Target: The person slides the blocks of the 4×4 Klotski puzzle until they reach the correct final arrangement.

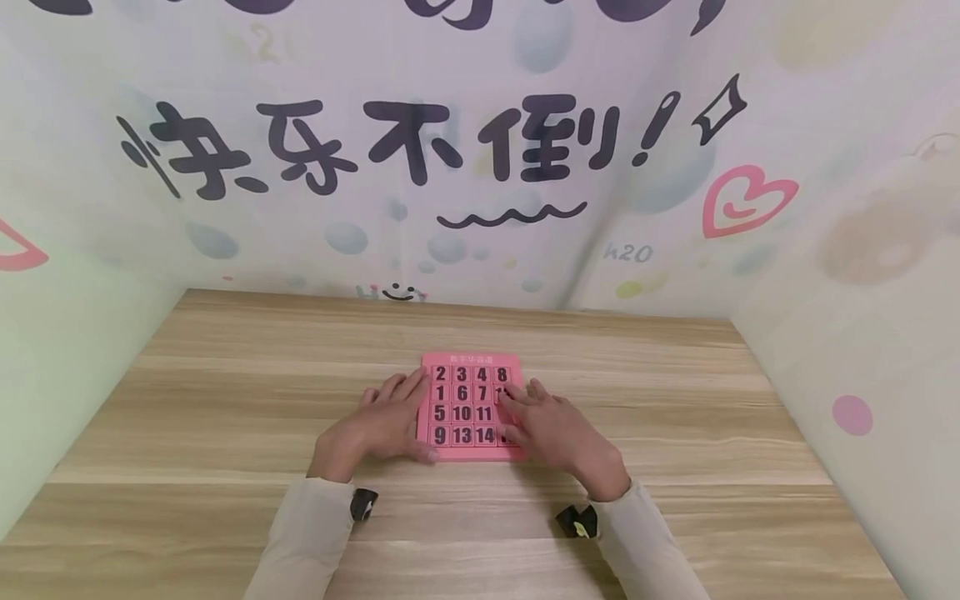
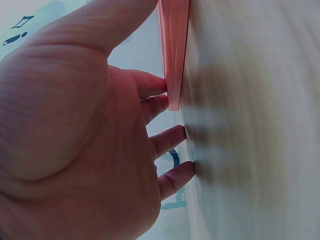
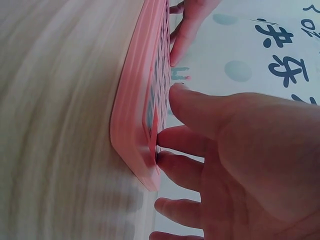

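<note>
A pink sliding number puzzle [image 1: 471, 454] lies flat on the wooden table, its tiles bearing black numbers. Top row reads 2, 3, 4, 8; part of the right column is hidden under fingers. My left hand [image 1: 390, 421] holds the board's left side, thumb at the near left corner and fingertips along the edge. In the left wrist view, the outer fingers [image 2: 172, 181] reach down beside the board to the table. My right hand [image 1: 555, 427] lies over the right side, fingertips touching tiles in the right column. Its fingers [image 3: 182, 170] are only slightly bent in the right wrist view.
The wooden table [image 1: 225, 375] spreads around the puzzle. Behind it hangs a white printed backdrop [image 1: 480, 258] with black lettering, and pale side walls [image 1: 855, 333] border the table. Dark wrist-worn devices [image 1: 363, 504] sit at both sleeve cuffs.
</note>
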`<state>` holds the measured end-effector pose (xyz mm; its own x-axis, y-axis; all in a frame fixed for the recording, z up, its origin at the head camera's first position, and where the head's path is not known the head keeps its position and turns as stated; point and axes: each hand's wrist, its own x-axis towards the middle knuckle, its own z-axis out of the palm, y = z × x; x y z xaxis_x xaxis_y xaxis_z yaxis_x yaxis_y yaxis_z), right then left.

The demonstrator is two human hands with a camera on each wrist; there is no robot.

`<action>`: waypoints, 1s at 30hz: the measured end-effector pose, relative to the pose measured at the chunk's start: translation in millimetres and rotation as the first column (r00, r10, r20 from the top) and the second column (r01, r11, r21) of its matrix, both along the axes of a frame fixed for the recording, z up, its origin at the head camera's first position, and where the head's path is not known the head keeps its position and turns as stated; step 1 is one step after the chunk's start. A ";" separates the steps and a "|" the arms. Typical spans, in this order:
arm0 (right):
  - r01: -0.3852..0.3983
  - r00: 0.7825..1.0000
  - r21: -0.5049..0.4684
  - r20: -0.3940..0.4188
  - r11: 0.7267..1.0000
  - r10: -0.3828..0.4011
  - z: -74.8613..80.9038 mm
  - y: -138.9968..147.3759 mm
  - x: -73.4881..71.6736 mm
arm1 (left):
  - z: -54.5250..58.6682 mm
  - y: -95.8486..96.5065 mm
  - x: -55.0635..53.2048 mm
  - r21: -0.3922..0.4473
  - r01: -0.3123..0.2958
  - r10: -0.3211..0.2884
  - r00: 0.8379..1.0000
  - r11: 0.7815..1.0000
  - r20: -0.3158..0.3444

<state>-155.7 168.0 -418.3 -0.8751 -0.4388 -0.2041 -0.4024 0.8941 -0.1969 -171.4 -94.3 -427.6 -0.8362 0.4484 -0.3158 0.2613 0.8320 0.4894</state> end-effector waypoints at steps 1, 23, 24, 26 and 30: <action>0.001 1.000 -0.002 0.000 1.000 -0.001 0.1 0.0 -0.1 | 0.1 0.1 -0.1 -0.001 0.000 0.000 1.000 1.000 -0.001; -0.052 0.998 -0.009 -0.046 0.999 0.051 5.1 2.0 2.0 | 1.3 -0.4 -0.1 0.006 0.011 -0.011 1.000 1.000 -0.014; -0.050 0.998 -0.010 -0.043 0.999 0.050 5.6 2.0 2.2 | 1.6 -0.3 -0.1 0.006 0.011 -0.011 1.000 1.000 -0.013; -0.051 0.998 -0.010 -0.038 0.999 0.050 6.2 1.9 2.1 | 1.8 -0.4 0.1 0.006 0.010 -0.010 1.000 1.000 -0.011; -0.053 0.998 -0.004 -0.025 0.999 0.052 7.8 1.6 2.7 | 2.2 -1.0 0.4 0.006 0.007 -0.007 1.000 1.000 -0.009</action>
<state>-153.0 169.6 -410.6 -0.8556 -0.4852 -0.1803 -0.4536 0.8706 -0.1904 -171.0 -95.3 -425.4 -0.8360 0.4559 -0.3053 0.2712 0.8270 0.4924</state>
